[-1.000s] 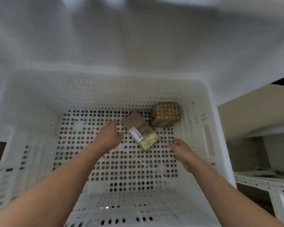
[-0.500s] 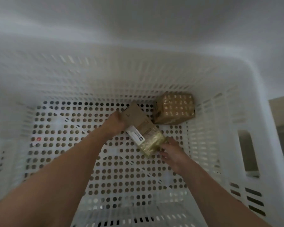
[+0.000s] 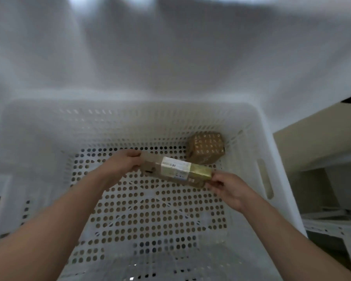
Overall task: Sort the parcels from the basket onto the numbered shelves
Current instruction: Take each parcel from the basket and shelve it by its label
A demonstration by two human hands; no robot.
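Over the perforated floor of the white basket (image 3: 257, 126), a long brown parcel (image 3: 176, 172) with a white label is held between both hands, lying nearly level from left to right. Half a second ago it lay diagonally, its far end up by the left hand and its near end by the right; now it has swung round. The left hand (image 3: 122, 165) is closed over the parcel's left end, fingers curled on top. The right hand (image 3: 229, 186) pinches the right end between thumb and fingertips. A second, squarer brown parcel (image 3: 206, 148) printed with pale marks sits in the far right corner of the basket, just behind the held one, where it was before
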